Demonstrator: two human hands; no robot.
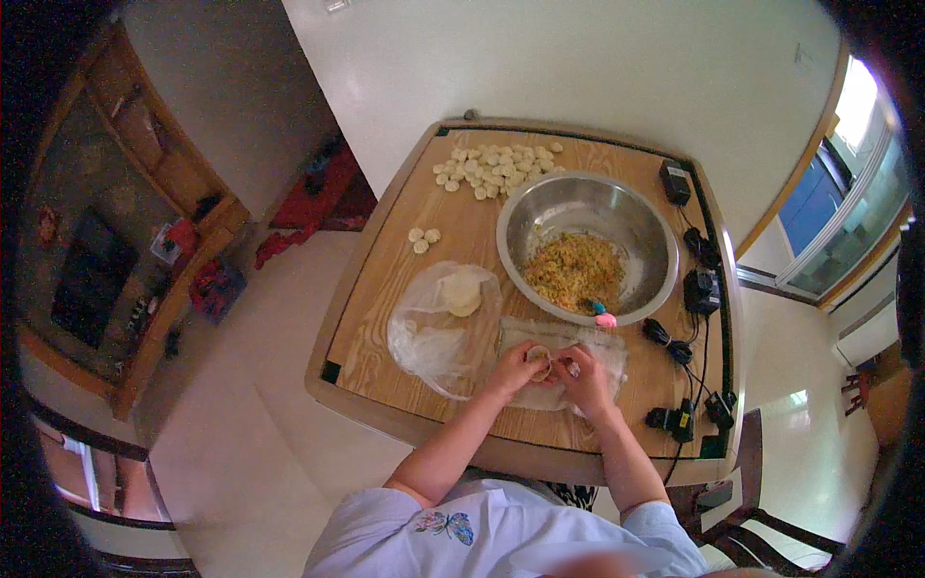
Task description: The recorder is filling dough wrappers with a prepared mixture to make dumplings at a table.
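Note:
Over a pale cloth (520,334) at the near side of the table, my left hand (519,370) holds a round dough wrapper (538,355). My right hand (585,379) meets it from the other side, its fingertips at the wrapper's edge. A small whitish bit shows at the right fingers, too small to name. Just beyond the cloth stands a large steel bowl (509,253) with a crumbly orange-and-green filling (574,267). To the left lies a clear plastic bag (426,347) with a stack of round pale wrappers (460,295) in it.
Many small filled dough pieces (498,166) are heaped at the far side; three more (423,238) sit left. A pink-and-blue object (604,318) rests at the bowl's near rim. Black power adapters (675,182) and cables (668,341) line the right edge. A dark chair (751,498) stands right.

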